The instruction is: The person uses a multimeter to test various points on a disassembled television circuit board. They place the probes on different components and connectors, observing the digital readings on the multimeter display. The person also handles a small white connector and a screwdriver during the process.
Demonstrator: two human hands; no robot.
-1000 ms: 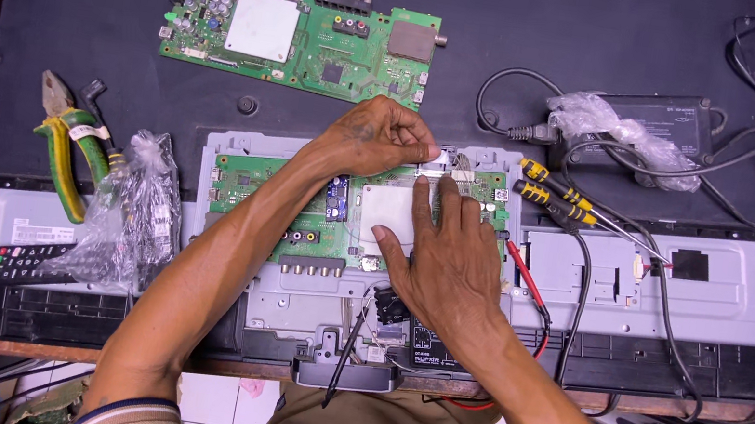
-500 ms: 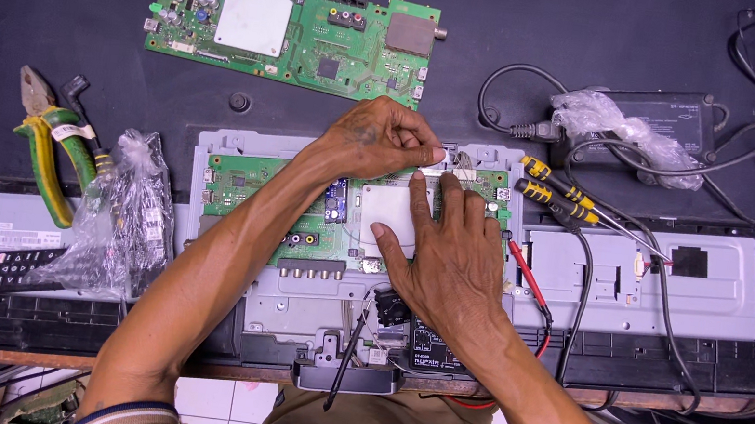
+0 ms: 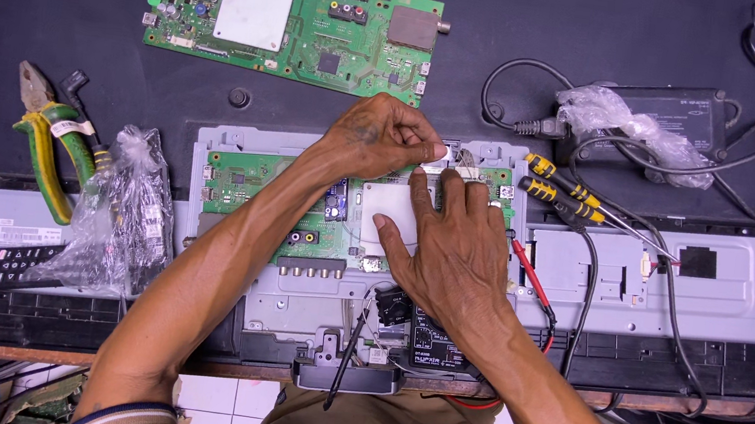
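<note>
Pinching a small white tab (image 3: 436,155) at the board's (image 3: 250,181) top edge, the left hand (image 3: 378,136) is curling shut. The right hand (image 3: 450,251) is lying flat and open just below it, fingers pointing up toward the tab, holding nothing.

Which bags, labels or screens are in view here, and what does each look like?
Clear bag: crumpled plastic, left of the boards, beside the pliers.
Clear wrap: crumpled, on the black adapter, upper right.
Black label: small rectangle with pale print, under the right hand.
No lit screen.
</note>
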